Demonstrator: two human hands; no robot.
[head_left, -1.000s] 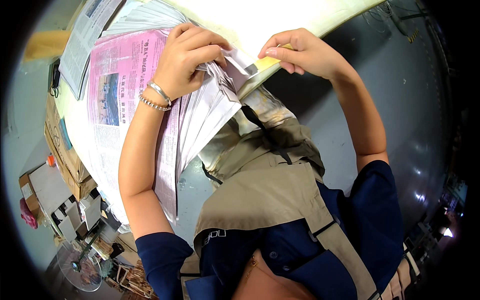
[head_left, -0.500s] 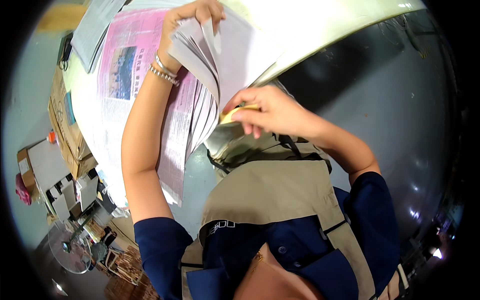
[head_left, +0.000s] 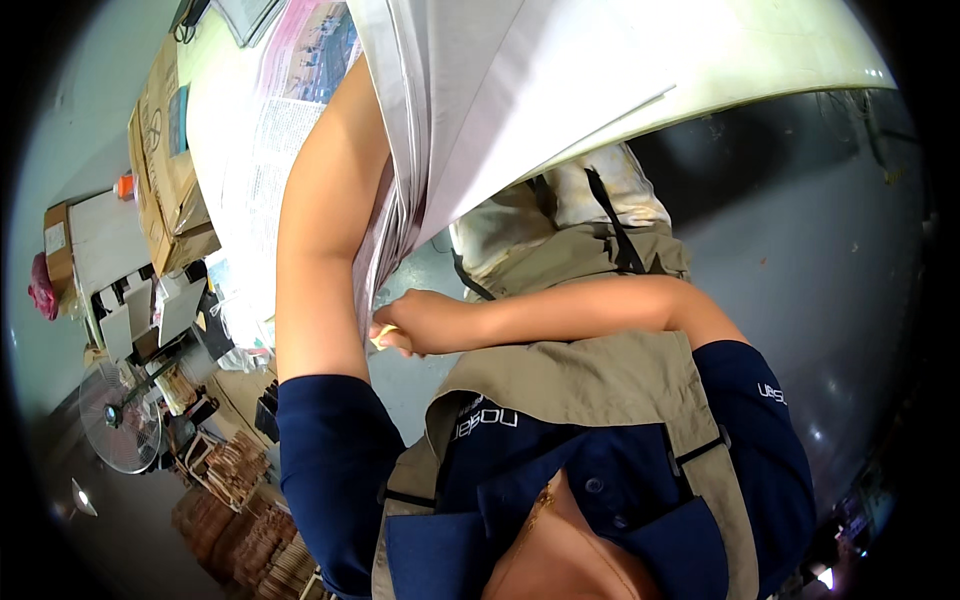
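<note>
We see our right hand drawn in close to the body, just below the hanging edge of a thick stack of newspaper sheets. Its fingers are curled tight around a small yellow object, only a sliver of which shows at the knuckles, so we cannot tell what it is. The hand lies just beside the lower corner of the sheets, and we cannot tell whether it touches them.

Our left forearm runs up along the left side of the stack and passes behind the grey paper; the left hand itself is hidden by the sheets, so we cannot tell how it is set. The stack droops over the near edge of the pale tabletop, its layers fanned slightly where they hang down toward our apron.

On the tabletop to the left of our arm lies a spread newspaper page with pink tinting and a colour photograph. Further left, brown cardboard boxes lean against the tabletop's side, with an orange cap near them. Lower left on the floor stands a round fan, and beside it bundles of brown cane-like material. The grey floor spreads out to our right
</note>
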